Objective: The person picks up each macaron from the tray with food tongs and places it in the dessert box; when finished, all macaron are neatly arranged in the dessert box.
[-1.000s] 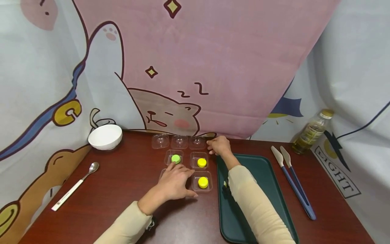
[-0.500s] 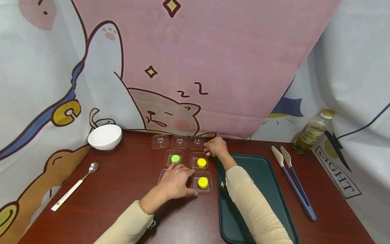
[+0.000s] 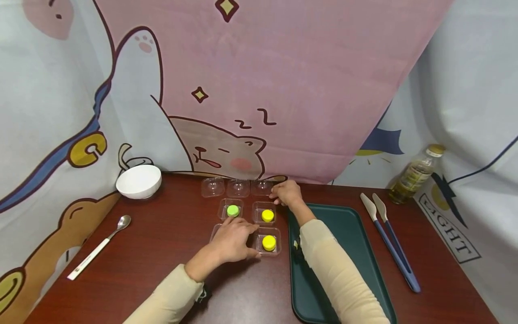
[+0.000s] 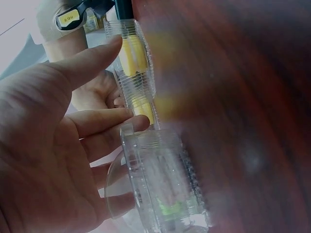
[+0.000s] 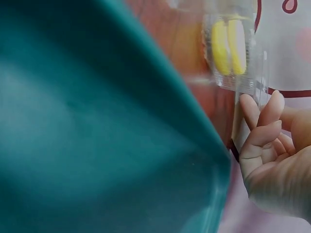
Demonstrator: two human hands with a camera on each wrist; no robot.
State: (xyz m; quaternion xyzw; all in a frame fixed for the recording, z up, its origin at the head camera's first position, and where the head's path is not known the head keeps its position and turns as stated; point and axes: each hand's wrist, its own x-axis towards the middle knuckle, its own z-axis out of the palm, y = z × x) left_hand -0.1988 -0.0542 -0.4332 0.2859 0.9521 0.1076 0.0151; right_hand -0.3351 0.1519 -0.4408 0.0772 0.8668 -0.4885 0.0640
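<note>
Small clear plastic boxes [image 3: 277,231] stand together in the middle of the table, several open lids [image 3: 213,187] behind them. A green macaron [image 3: 232,211] sits in the back left box. Two yellow macarons [image 3: 269,243] lie in the right-hand boxes, one in front of the other. My left hand [image 3: 234,240] spreads over the front left box and hides most of it. In the left wrist view its extended fingers [image 4: 104,121] touch the box edges. With curled fingers, my right hand [image 3: 287,193] pinches the edge of the rightmost clear lid [image 3: 261,187].
A dark green tray [image 3: 344,252] lies under my right forearm. Tongs with blue handles [image 3: 396,252] and an oil bottle [image 3: 414,175] are on the right. On the left are a white bowl [image 3: 139,182] and a spoon with a white handle [image 3: 99,247]. A printed cloth [image 3: 303,90] hangs behind.
My right hand has shifted slightly left, its fingertips coming up to the rightmost lid. The left hand stays nearly still over the boxes.
</note>
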